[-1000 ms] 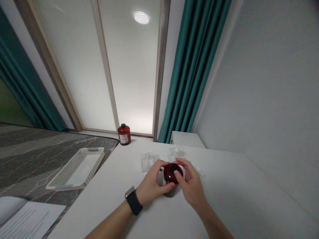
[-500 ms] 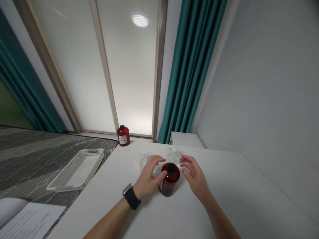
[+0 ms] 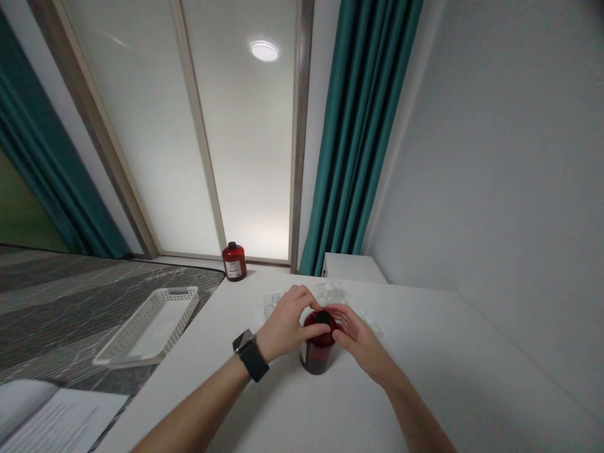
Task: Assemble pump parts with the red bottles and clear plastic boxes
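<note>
A dark red bottle (image 3: pixel 317 355) with a black cap stands upright on the white table (image 3: pixel 425 390). My left hand (image 3: pixel 285 326), with a dark watch on the wrist, wraps round the bottle's upper left side. My right hand (image 3: pixel 355 338) closes on the bottle's top from the right, fingers at the cap. Behind my hands lie clear plastic pieces (image 3: pixel 330 290), partly hidden.
A second red bottle (image 3: pixel 234 262) stands by the window at the table's far corner. A white slotted basket (image 3: pixel 150 326) lies on the grey patterned bed to the left. Papers (image 3: pixel 51 421) sit at the lower left. A small white cabinet (image 3: pixel 352 267) stands by the teal curtain.
Half a second ago my right hand was off the bottle with fingers spread. Now both hands have closed in on the bottle's top again.
</note>
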### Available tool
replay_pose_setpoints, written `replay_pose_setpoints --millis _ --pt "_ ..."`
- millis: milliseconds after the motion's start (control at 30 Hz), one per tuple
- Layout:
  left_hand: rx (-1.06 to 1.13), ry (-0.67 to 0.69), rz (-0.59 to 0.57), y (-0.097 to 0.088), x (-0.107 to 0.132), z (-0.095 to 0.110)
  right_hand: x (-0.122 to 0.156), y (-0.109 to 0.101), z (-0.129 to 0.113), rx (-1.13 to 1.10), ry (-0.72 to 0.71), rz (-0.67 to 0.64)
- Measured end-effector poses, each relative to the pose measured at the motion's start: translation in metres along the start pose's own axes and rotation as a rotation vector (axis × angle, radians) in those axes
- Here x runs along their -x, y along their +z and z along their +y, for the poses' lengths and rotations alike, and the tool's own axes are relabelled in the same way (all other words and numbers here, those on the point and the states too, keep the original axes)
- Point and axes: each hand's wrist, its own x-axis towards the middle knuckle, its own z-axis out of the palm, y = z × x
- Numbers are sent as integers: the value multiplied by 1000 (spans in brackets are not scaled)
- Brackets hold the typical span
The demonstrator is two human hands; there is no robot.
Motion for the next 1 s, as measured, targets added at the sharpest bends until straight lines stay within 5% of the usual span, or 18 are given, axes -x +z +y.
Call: replay_pose_setpoints --millis 233,533,867,1000 --pt "94 -28 88 7 -1 1 0 3 -3 -46 27 6" --pt "52 0 42 2 -2 -3 2 3 5 1 31 10" --pt "-554 379 -315 -32 -33 16 3 10 11 1 62 81" --pt "-608 338 -436 -31 -45 19 4 12 12 28 84 97"
